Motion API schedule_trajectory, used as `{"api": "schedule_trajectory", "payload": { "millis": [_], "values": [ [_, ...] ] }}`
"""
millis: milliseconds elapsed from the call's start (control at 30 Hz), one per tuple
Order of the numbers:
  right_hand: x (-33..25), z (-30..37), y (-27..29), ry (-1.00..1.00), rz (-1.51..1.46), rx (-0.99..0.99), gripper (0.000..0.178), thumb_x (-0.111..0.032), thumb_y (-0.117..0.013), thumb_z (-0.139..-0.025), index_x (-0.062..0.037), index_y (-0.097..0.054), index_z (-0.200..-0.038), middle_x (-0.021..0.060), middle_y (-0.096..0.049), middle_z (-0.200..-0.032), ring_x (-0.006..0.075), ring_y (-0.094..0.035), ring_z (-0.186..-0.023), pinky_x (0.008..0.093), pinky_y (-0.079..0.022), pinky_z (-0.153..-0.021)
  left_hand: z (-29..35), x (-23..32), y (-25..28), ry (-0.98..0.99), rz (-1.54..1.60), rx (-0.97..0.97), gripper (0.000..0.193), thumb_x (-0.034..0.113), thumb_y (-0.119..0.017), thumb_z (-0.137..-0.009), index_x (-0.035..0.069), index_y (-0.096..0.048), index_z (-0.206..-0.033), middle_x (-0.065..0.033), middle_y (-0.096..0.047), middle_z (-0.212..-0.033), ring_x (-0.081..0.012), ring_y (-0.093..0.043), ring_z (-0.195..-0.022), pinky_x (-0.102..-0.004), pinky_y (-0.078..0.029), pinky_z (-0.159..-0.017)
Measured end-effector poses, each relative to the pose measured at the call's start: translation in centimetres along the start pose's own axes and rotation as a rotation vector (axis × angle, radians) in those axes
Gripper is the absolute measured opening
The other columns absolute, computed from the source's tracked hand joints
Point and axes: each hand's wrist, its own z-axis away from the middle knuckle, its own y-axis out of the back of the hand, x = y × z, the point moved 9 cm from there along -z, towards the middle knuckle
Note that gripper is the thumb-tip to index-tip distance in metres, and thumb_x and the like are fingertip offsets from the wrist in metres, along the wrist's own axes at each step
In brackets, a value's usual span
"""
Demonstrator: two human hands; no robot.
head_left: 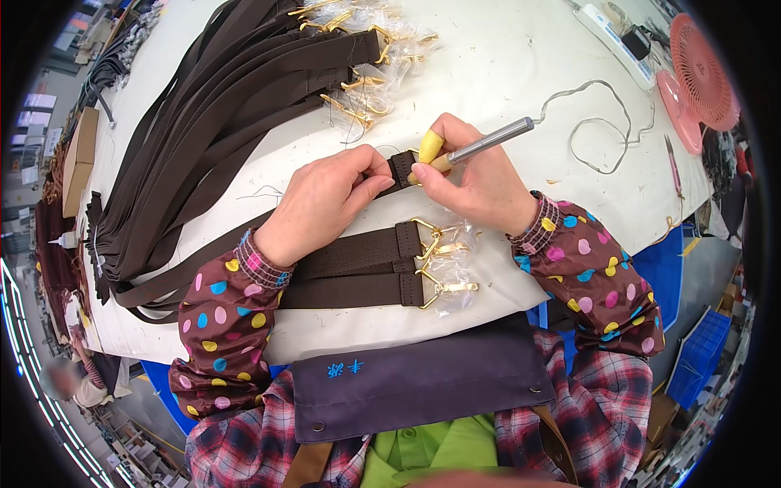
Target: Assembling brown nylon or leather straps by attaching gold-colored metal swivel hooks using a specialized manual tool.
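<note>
My left hand (321,195) is closed, thumb and fingers pinching a dark brown strap (402,167) near its stitched end. A grey corded pen-shaped tool (492,140) lies in the closed grip of my right hand (484,185), its lower end angled down to that strap end. On a finger of the right hand sits a yellow finger cot (430,146). The tool's tip is hidden by the fingers. Just below, several finished strap ends (350,291) lie side by side, with gold hooks (439,285) partly wrapped in clear plastic.
A large bundle of dark straps (187,130) covers the left of the white table (504,65), its gold hooks (366,93) toward the middle. At right are the tool's wire (618,122), a pink fan (704,73), a white power strip (614,41) and tweezers (674,167).
</note>
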Motion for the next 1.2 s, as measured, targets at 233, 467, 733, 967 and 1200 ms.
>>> {"api": "schedule_trajectory", "payload": {
  "millis": [233, 467, 733, 967, 1200],
  "values": [
    [0.7, 0.2, 0.3, -0.023, -0.086, 0.021, 0.022, -0.013, -0.067, -0.082, -0.0033, -0.048, -0.088, 0.0063, -0.059, -0.072, 0.0137, -0.060, -0.065, 0.0270, -0.048, -0.058, -0.1, 0.5, -0.2, -0.018, -0.003, -0.163, 0.014, 0.017, -0.064, -0.087, 0.005, -0.058, -0.092, -0.0101, -0.062, -0.081, -0.0288, -0.061, -0.073, -0.0355, -0.047, -0.064],
    [0.2, 0.4, 1.4, -0.036, -0.175, 0.067, 0.016, -0.006, -0.062, -0.086, -0.0031, -0.046, -0.089, 0.0018, -0.053, -0.078, 0.0088, -0.056, -0.075, 0.0243, -0.045, -0.070, -1.3, 2.5, 0.9, -0.177, -0.138, -0.049, 0.015, 0.005, -0.067, -0.082, 0.003, -0.058, -0.094, -0.0079, -0.058, -0.092, -0.0203, -0.057, -0.073, -0.0304, -0.047, -0.067],
    [1.0, 0.6, 0.5, -0.135, -0.096, -0.010, 0.017, -0.009, -0.063, -0.085, -0.0038, -0.046, -0.087, 0.0003, -0.051, -0.074, 0.0061, -0.051, -0.071, 0.0230, -0.043, -0.063, -2.6, 2.2, -0.4, -0.267, -0.056, -0.197, 0.012, 0.005, -0.067, -0.081, 0.005, -0.058, -0.088, -0.0072, -0.053, -0.087, -0.0225, -0.056, -0.076, -0.0316, -0.046, -0.069],
    [1.0, 0.3, 0.3, -0.079, -0.071, 0.000, 0.018, -0.009, -0.063, -0.085, -0.0036, -0.046, -0.085, 0.0006, -0.052, -0.074, 0.0062, -0.051, -0.069, 0.0233, -0.042, -0.062, -2.9, 1.5, -0.6, -0.240, -0.038, -0.202, 0.010, 0.006, -0.067, -0.083, 0.005, -0.057, -0.087, -0.0067, -0.052, -0.086, -0.0206, -0.055, -0.076, -0.0310, -0.045, -0.069],
    [1.1, 0.2, 0.7, -0.047, -0.066, 0.060, 0.024, -0.014, -0.067, -0.079, -0.0005, -0.047, -0.082, 0.0110, -0.055, -0.072, 0.0197, -0.056, -0.063, 0.0311, -0.046, -0.057, -2.9, 1.6, -0.5, -0.234, -0.042, -0.176, 0.011, 0.007, -0.066, -0.084, 0.005, -0.056, -0.089, -0.0062, -0.051, -0.087, -0.0185, -0.054, -0.074, -0.0293, -0.045, -0.068]
  ]
}}
